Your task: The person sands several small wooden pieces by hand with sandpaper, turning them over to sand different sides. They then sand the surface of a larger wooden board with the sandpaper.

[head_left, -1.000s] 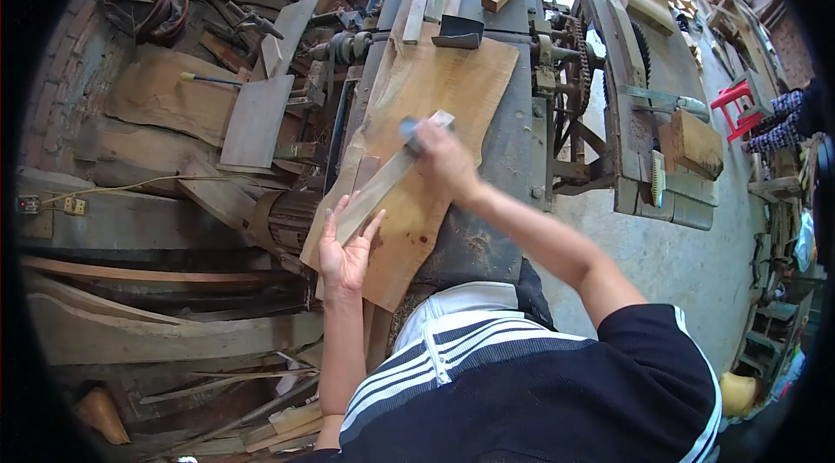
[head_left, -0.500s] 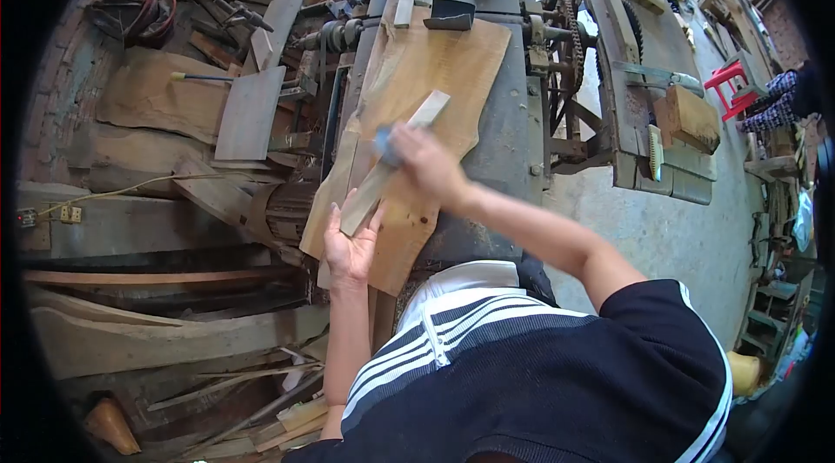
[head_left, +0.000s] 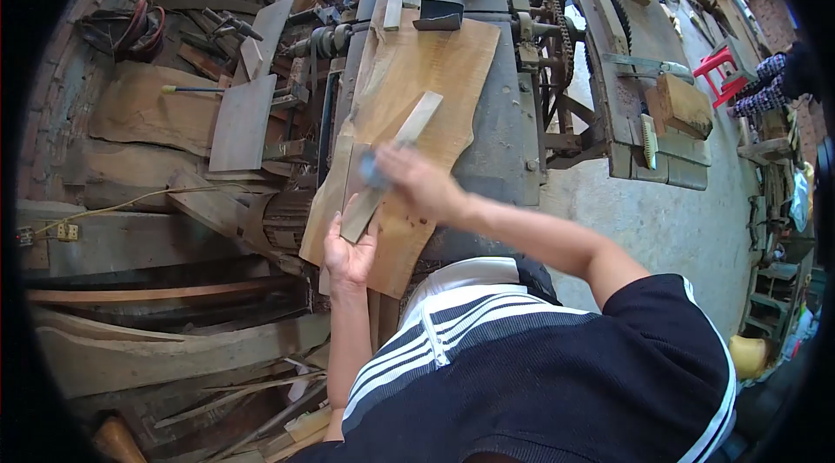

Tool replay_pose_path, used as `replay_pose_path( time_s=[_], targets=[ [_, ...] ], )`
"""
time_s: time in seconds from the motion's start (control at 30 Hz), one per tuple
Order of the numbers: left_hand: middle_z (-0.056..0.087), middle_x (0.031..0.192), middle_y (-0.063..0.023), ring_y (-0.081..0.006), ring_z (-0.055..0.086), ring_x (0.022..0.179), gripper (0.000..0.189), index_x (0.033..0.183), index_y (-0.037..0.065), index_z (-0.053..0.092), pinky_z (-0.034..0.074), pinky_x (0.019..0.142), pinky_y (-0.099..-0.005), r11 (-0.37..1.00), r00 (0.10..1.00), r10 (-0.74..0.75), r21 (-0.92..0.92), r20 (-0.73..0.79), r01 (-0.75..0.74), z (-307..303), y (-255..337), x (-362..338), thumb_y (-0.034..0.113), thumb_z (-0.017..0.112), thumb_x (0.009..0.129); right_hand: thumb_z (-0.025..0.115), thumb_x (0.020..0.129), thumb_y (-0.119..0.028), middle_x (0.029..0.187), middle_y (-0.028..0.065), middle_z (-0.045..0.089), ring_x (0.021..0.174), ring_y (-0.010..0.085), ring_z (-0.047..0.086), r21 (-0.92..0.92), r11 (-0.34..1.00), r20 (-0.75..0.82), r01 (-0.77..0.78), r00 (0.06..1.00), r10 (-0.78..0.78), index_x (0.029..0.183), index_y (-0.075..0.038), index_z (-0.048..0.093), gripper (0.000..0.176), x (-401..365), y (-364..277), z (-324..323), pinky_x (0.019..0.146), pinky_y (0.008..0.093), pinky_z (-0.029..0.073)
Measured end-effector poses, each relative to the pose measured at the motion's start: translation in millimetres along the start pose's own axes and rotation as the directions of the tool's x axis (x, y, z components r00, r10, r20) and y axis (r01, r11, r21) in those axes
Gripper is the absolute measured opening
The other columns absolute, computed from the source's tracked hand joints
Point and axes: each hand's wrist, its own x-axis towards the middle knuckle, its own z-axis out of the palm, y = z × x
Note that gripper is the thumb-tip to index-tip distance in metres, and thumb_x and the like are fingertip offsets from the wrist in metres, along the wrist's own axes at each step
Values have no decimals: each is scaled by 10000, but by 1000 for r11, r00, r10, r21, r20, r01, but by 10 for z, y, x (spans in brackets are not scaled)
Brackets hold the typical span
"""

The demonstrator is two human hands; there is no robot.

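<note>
My left hand [head_left: 350, 256] cups the near end of a narrow wooden strip [head_left: 420, 117], thumb on one side and fingers on the other. The strip lies at a slant over a wide, wavy-edged wooden board [head_left: 461, 72]. Over the strip's middle, my right hand [head_left: 426, 183] is closed around a small blue-grey piece [head_left: 372, 169] pressed against the wood. Motion blurs that hand, and I cannot make out the piece's kind. A dark curled sheet [head_left: 438, 19] sits at the board's far end.
Beneath the board is a grey metal machine table [head_left: 504, 141], with a gear and chain [head_left: 561, 41] on its right. A wood block [head_left: 683, 106] rests on a neighbouring bench. Planks [head_left: 243, 124] and a motor [head_left: 285, 221] are at left. Another person's patterned clothing [head_left: 765, 85] shows at far right.
My right hand has slid slightly down the strip toward my left hand with the blue-grey piece. My left hand keeps its hold. The camera view has shifted a little.
</note>
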Motion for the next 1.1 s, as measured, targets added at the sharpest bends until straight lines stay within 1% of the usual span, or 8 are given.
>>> replay_pose_path(
  time_s=[0.17,0.23,0.37,0.43,0.67,0.83,0.9,1.1],
  targets=[
    [494,1433,-284,-393,479,1356,497,1441,-86,389,363,1194,-517,978,923,-182,-36,339,206,-166,139,33,260,285,1100,642,882,-127,1497,171,497,1419,278,444,125,968,173,216,956,-235,1455,-29,487,601,-37,-211,-77,1210,403,324],
    [481,1442,-289,-394,457,1372,499,1429,-99,402,347,1203,-519,996,992,60,67,-108,-53,309,13,-89,264,293,1104,687,829,-119,1449,170,544,1355,312,510,-18,999,-6,43,999,-43,1398,-53,544,590,75,357,-122,1140,410,409],
    [448,1468,-297,-412,430,1387,512,1437,-106,378,314,1214,-555,989,986,114,108,-118,-102,336,-72,-90,275,280,1109,699,767,-96,1345,217,589,1261,371,553,-334,926,-238,-175,966,97,1283,7,576,540,205,1424,43,1086,426,454],
    [453,1467,-291,-412,437,1382,520,1430,-104,392,324,1203,-572,984,988,117,149,-104,-101,338,-68,-60,287,267,1110,677,822,-73,1396,218,560,1328,367,516,-2,971,-88,-240,967,239,1326,4,564,522,199,598,-168,1125,428,421],
    [476,1456,-276,-382,455,1377,541,1415,-99,409,345,1203,-538,993,992,-103,66,72,98,243,152,-92,319,248,1113,673,819,-104,1465,182,524,1362,325,503,134,972,36,192,979,-199,1409,-22,529,612,-10,-18,-28,1153,430,401],
    [485,1435,-298,-402,473,1358,521,1413,-109,404,359,1191,-567,1000,995,23,19,-101,-21,206,30,-122,290,254,1114,641,840,-82,1203,211,634,1186,394,569,-267,953,-332,-147,942,52,1212,2,600,384,292,1307,21,1052,462,446],
    [503,1419,-295,-403,478,1354,515,1399,-114,418,368,1187,-565,997,995,51,55,-85,-46,220,-16,-88,281,252,1113,584,910,-105,1361,200,592,1309,376,526,-108,955,-123,-276,957,263,1313,-19,586,412,323,780,-84,1117,463,413],
    [523,1447,-190,-324,524,1323,474,1414,-23,458,410,1165,-499,978,951,-207,62,228,198,-70,159,-75,284,261,1112,639,838,-84,1466,161,525,1400,293,466,137,970,90,200,973,-213,1401,-31,525,578,-104,-430,154,1202,433,339]
  ],
)
